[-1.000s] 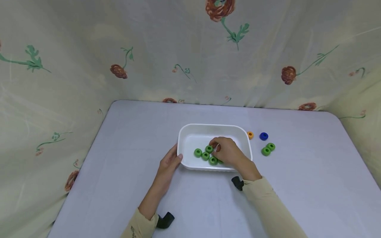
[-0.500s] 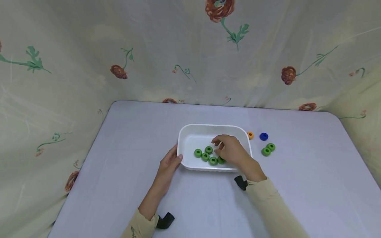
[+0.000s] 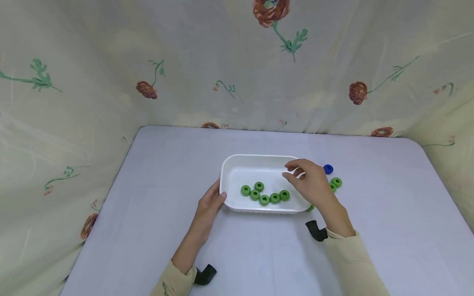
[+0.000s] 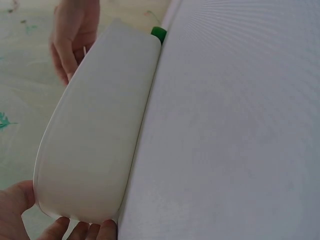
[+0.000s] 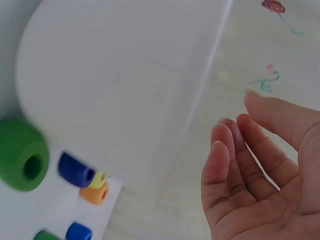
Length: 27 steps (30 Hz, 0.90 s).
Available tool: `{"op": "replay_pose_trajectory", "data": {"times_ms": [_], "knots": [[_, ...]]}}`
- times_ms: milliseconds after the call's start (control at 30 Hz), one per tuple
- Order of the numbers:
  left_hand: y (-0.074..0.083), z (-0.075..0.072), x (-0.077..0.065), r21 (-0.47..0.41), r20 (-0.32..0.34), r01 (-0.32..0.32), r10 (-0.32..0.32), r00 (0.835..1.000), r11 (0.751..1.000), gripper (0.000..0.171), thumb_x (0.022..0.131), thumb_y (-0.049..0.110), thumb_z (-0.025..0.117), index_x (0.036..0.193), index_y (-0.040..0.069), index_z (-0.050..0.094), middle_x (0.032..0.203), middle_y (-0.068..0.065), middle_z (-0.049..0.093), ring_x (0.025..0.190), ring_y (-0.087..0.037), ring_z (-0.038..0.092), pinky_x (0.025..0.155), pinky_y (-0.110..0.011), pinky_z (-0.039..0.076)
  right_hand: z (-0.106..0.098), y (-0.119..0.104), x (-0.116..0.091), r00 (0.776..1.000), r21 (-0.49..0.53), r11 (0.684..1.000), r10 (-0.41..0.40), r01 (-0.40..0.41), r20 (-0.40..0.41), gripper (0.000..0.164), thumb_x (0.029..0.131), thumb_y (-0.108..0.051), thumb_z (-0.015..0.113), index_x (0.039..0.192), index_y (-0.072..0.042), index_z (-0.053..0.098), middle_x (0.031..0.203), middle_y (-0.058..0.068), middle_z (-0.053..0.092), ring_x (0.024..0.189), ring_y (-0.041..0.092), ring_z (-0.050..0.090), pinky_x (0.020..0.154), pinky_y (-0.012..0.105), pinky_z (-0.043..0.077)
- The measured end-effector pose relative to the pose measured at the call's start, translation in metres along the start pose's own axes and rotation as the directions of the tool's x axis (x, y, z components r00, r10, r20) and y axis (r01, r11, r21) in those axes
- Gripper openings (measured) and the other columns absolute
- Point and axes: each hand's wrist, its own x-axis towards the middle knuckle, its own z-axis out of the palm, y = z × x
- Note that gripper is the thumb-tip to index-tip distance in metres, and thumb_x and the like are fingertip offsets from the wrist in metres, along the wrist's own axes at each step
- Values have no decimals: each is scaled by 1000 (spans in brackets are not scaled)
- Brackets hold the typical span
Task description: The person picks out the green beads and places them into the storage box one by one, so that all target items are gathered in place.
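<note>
A white rectangular tray (image 3: 259,211) stands mid-table, and several green beads (image 3: 275,198) with holes lie along its near side. At its left end my left hand (image 3: 208,209) grips it, thumb on the rim and fingers against the outside, as the left wrist view also shows. Over the tray's right end hovers my right hand (image 3: 312,183), its fingers loosely bent and nothing between them; the right wrist view shows the hand (image 5: 260,180) apart from the tray wall (image 5: 110,85). One green bead (image 3: 310,208) peeks out by the tray's front right corner.
Right of the tray lie a blue bead (image 3: 328,169) and two green beads (image 3: 336,182), partly behind the right hand. The right wrist view adds an orange bead (image 5: 95,193), a yellow bead (image 5: 100,178) and a dark blue bead (image 5: 76,169). Floral cloth (image 3: 185,102) hangs behind the table.
My right hand has let go of the green bead in the tray, then lifted and moved right toward the tray's right rim. The left hand keeps its place on the tray.
</note>
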Motion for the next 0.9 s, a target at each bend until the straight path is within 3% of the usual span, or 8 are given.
{"op": "replay_pose_trajectory", "data": {"times_ms": [100, 267, 567, 900], "knots": [[-1, 0, 1, 0, 4, -8, 8, 1000, 1000, 55, 103, 27, 57, 155, 26, 38, 165, 4, 31, 155, -16, 29, 125, -35, 34, -7, 9, -9, 998, 21, 999, 41, -39, -58, 25, 94, -16, 70, 115, -3, 70, 107, 14, 72, 93, 25, 67, 74, 16, 54], [0, 1, 1, 6, -1, -9, 9, 1000, 1000, 56, 102, 27, 57, 155, 26, 38, 165, 3, 31, 154, -17, 29, 124, -35, 34, -12, 25, -21, 986, 34, 993, 118, -115, -114, 23, 95, -18, 69, 113, -3, 71, 110, 15, 73, 94, 26, 68, 71, 5, 48], [0, 1, 1, -2, -5, -4, 4, 1000, 1000, 56, 102, 26, 57, 155, 25, 38, 165, 3, 32, 154, -17, 30, 124, -35, 34, -14, 43, -38, 959, 50, 970, 243, -238, -149, 28, 97, -27, 66, 115, -7, 71, 108, 13, 73, 93, 18, 63, 70, 4, 46], [-2, 1, 2, -4, -4, -11, 11, 1000, 1000, 56, 102, 26, 58, 154, 26, 39, 165, 4, 31, 154, -17, 29, 125, -37, 33, -3, 58, -53, 943, 48, 951, 308, -304, -125, 42, 104, -38, 52, 121, -4, 69, 109, 16, 72, 100, 25, 65, 74, 9, 48]]}}
